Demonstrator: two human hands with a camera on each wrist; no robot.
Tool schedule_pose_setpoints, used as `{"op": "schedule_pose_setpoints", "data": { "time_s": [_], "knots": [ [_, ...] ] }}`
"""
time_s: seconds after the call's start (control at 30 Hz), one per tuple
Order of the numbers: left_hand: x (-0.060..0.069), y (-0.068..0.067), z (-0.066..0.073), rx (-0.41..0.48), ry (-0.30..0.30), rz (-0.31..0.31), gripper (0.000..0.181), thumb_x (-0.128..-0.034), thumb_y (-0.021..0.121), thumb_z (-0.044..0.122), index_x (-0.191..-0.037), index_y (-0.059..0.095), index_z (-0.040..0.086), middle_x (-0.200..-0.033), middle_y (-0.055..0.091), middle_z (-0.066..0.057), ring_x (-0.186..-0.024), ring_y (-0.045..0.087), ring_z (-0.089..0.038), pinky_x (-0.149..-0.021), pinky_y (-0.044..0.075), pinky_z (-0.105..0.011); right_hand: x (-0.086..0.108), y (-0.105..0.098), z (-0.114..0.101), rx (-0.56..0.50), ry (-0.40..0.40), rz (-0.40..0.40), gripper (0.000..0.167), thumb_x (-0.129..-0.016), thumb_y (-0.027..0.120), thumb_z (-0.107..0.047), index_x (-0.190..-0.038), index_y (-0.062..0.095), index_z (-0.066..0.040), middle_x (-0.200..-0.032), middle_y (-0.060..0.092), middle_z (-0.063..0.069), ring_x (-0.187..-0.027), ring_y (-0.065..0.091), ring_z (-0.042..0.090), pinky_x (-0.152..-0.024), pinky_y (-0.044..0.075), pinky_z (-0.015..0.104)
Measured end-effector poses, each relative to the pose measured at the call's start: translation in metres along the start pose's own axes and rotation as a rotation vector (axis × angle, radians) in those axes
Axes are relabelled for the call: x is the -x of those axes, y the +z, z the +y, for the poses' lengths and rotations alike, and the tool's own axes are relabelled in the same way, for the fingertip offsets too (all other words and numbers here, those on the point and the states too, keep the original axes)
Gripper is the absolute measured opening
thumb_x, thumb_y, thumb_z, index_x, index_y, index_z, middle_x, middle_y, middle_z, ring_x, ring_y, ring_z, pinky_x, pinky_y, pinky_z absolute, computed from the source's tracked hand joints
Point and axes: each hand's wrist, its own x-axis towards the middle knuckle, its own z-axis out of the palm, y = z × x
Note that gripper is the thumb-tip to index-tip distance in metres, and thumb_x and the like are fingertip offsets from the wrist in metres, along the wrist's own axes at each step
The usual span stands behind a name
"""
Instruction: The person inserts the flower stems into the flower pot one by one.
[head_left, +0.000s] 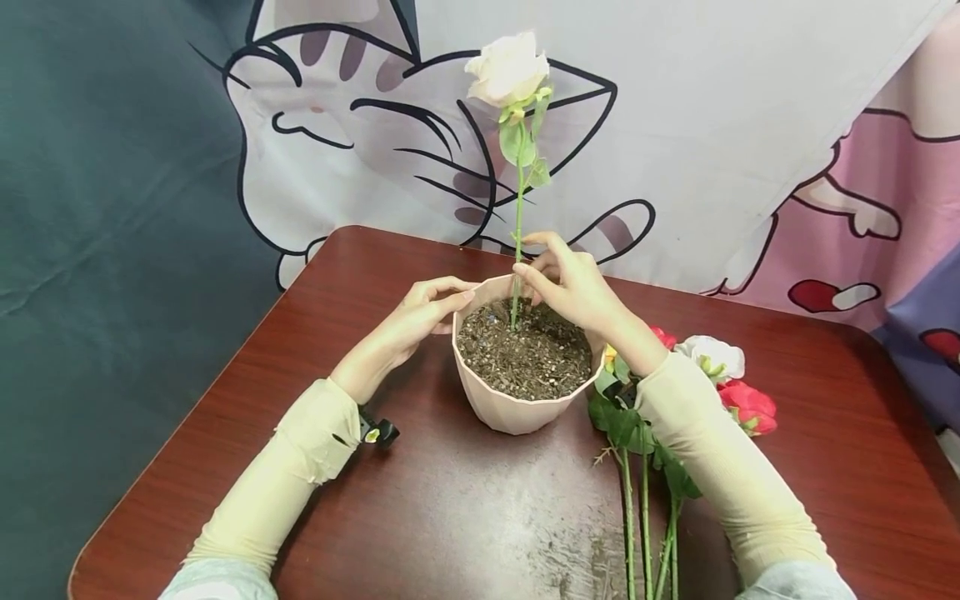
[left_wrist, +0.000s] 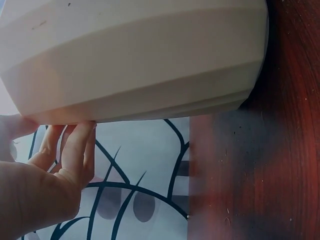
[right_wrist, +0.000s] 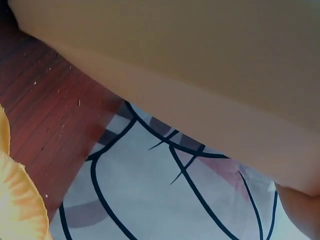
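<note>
A white rose [head_left: 508, 71] stands upright, its green stem reaching into dark soil [head_left: 536, 354] inside a pale pink faceted pot [head_left: 517, 408]. The right hand [head_left: 570, 279] holds the stem above the soil with thumb and fingers, reaching over the pot's right side. At the pot's left rim, the left hand [head_left: 408, 321] grips with its thumb at the edge. In the left wrist view, the bent fingers of the left hand [left_wrist: 62, 175] press against the outer wall of the pot [left_wrist: 140, 65]. The right wrist view shows the pot wall [right_wrist: 190, 65] and only a sliver of hand [right_wrist: 302, 210].
Several cut roses, among them a red one [head_left: 750, 407] and a white one [head_left: 712, 357], lie right of the pot under the right forearm, stems toward the front. A yellow bloom [right_wrist: 22, 200] shows in the right wrist view. The brown table [head_left: 375, 267] meets a printed cloth [head_left: 712, 167] behind.
</note>
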Motion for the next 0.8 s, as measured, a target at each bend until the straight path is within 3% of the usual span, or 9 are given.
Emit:
{"op": "schedule_pose_setpoints", "data": {
  "time_s": [0.13,0.33,0.5,0.67,0.8],
  "knots": [
    [-0.001,0.003,-0.004,0.002,-0.009,-0.006,0.031,-0.0934,0.057,0.018,-0.122,0.058,0.006,-0.096,0.056,-0.002,-0.085,0.054,-0.012,-0.076,0.05,-0.034,0.01,-0.005,0.003,-0.011,0.034,0.048,0.035,-0.094,0.058,-0.021,-0.125,0.048,-0.008,-0.079,0.069,0.008,-0.056,0.063,0.018,-0.048,0.044,0.022],
    [-0.002,0.005,-0.006,-0.001,-0.02,-0.017,0.032,-0.0932,0.057,0.018,-0.122,0.058,0.004,-0.101,0.057,-0.004,-0.087,0.054,-0.012,-0.078,0.05,-0.035,0.03,-0.02,0.01,-0.003,0.067,0.105,0.041,-0.092,0.059,-0.011,-0.13,0.044,-0.008,-0.087,0.069,0.012,-0.058,0.065,0.021,-0.049,0.046,0.019],
    [-0.002,0.006,-0.004,-0.002,-0.015,-0.015,0.032,-0.094,0.055,0.016,-0.123,0.057,0.003,-0.1,0.056,-0.003,-0.087,0.054,-0.012,-0.072,0.05,-0.029,0.051,-0.046,0.009,-0.018,0.183,0.07,0.051,-0.093,0.058,-0.014,-0.138,0.035,-0.013,-0.095,0.068,0.015,-0.058,0.063,0.019,-0.05,0.052,0.026],
    [-0.001,0.006,-0.002,-0.006,0.009,-0.006,0.031,-0.0951,0.053,0.016,-0.123,0.057,0.003,-0.093,0.054,-0.002,-0.08,0.052,-0.011,-0.066,0.048,-0.025,0.078,-0.075,0.011,0.094,0.222,0.044,0.051,-0.092,0.06,-0.018,-0.138,0.037,-0.017,-0.092,0.068,0.008,-0.06,0.063,0.008,-0.052,0.051,0.021],
    [-0.001,0.001,0.0,-0.006,0.017,0.003,0.032,-0.0951,0.053,0.016,-0.123,0.056,0.002,-0.095,0.055,-0.002,-0.081,0.052,-0.011,-0.066,0.049,-0.025,0.103,-0.086,0.014,0.191,0.233,0.027,0.046,-0.091,0.062,-0.016,-0.133,0.043,-0.016,-0.089,0.069,0.005,-0.06,0.061,0.004,-0.051,0.046,0.018]
  ]
}}
